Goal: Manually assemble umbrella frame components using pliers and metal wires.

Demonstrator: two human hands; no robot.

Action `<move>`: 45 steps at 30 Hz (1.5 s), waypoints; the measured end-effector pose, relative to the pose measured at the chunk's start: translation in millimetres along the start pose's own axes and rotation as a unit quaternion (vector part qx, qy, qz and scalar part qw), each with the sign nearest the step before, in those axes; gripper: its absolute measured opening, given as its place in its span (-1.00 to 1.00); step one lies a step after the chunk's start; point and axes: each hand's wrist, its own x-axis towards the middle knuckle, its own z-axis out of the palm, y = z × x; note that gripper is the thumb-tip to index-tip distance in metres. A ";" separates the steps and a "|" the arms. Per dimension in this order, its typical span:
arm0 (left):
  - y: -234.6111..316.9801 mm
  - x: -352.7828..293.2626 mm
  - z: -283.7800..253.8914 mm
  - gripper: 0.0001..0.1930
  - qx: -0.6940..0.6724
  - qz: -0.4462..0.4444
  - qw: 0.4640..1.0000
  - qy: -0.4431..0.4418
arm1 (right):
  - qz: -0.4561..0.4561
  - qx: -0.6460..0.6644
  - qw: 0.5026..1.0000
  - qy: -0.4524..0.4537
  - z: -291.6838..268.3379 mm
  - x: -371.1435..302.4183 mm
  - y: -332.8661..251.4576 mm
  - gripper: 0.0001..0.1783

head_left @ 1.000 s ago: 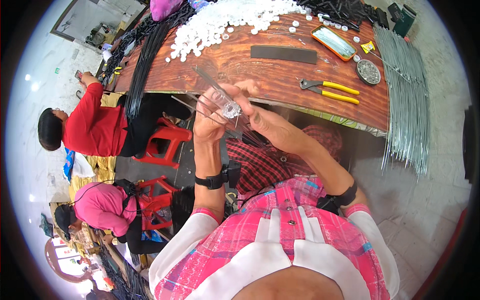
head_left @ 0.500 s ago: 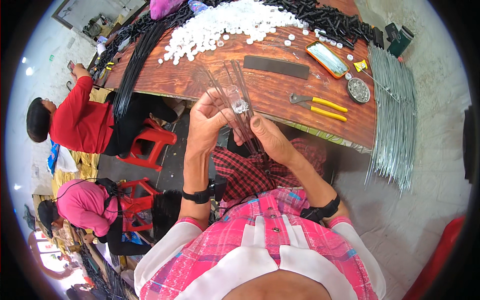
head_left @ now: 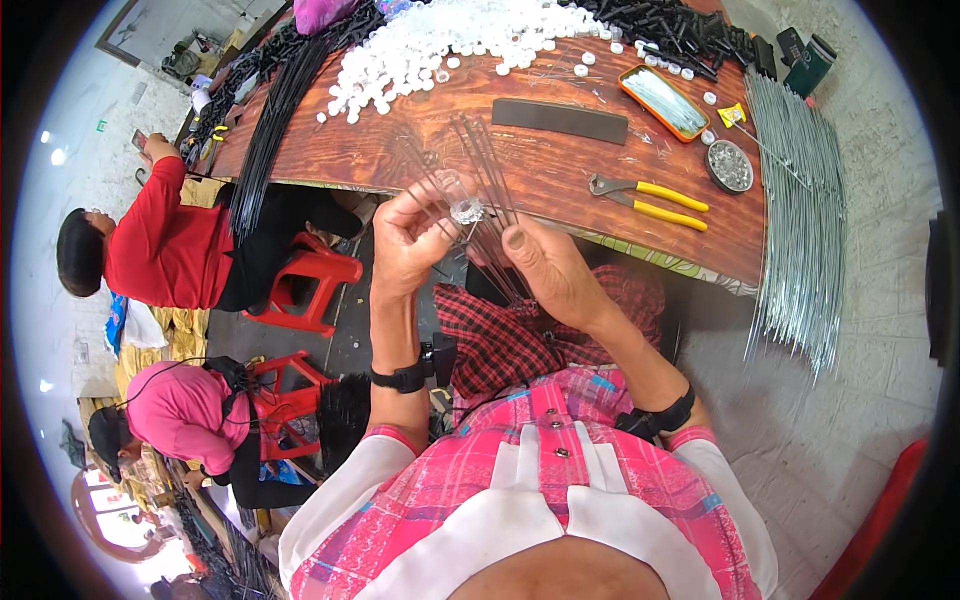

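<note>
At the table's near edge: two bare hands, clear piece, thin dark rods

Hard to make out: clear piece (head_left: 466,210), glassy, partly covered by the fingers, glare blurring its outline; exact form cannot be told. Thin dark rods (head_left: 485,160), smeared and overlapping; count uncertain, lower ends lost against a red-and-black checked cloth (head_left: 490,345). Right fingers, largely hidden behind rods and palm. Black pieces (head_left: 680,35), a heap cut off by the upper edge.

Left hand (head_left: 405,238): narrow grip, thumb and bent fingers closed about the clear piece, which sits between the two hands, seen against the near edge of the wooden table (head_left: 420,125).

Right hand (head_left: 555,275): thumb extended upward, closed against the rods; whether it also touches the clear piece cannot be told.

On the table, beyond the hands: white caps (head_left: 450,55), a broad heap; dark flat bar (head_left: 558,120); yellow-handled pliers (head_left: 650,200), lying apart from the hands; orange-rimmed tray (head_left: 690,139) of pale slivers; round bowl (head_left: 735,190) of small clear bits, near the tray.

Right table end: grey wires (head_left: 800,200), a thick sheaf hanging over.
</note>
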 end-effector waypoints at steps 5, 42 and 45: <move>-9.3 3.4 -12.6 -0.69 -0.049 -0.015 0.998 -0.033 | 0.053 -0.021 0.998 0.025 -3.2 4.1 -20.3 -0.44; -11.3 2.8 0.3 -0.68 -0.137 -0.006 0.990 -0.034 | -0.032 0.150 0.987 0.052 -26.7 26.9 -46.9 -0.65; -11.6 2.2 -0.3 -0.69 -0.129 -0.002 0.991 -0.032 | -0.042 0.018 0.999 0.017 -29.3 21.2 -44.5 -0.74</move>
